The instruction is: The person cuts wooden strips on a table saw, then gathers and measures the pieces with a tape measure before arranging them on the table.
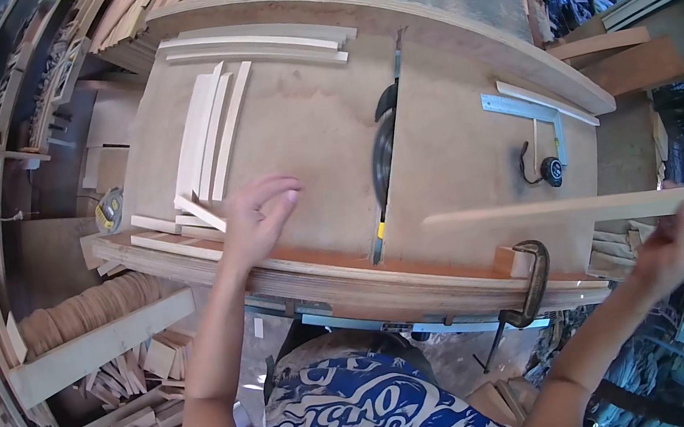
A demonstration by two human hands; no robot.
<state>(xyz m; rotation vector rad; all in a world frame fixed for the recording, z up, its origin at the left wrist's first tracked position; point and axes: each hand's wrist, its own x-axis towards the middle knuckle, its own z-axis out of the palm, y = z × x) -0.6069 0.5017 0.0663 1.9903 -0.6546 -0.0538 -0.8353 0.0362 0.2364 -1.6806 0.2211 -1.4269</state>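
At the right, my right hand (677, 243) is closed on one end of a pale wooden strip (559, 211), blurred by motion, which reaches left above the saw table (304, 147). My left hand (261, 213) is over the table's left half, thumb and fingers apart, with nothing between them. A circular saw blade (384, 157) stands up through a slot in the middle of the table, between the two hands. Close beyond my left hand lie several loose wooden strips (207, 136), with shorter pieces (199, 212) beside my wrist.
More strips (260, 46) lie along the wooden back fence (325, 4). A metal square (523, 106) and a black tape measure (550, 170) rest at the right. A C-clamp (538, 276) grips the front edge near a wood block (508, 262). Another tape measure (110, 209) sits left.
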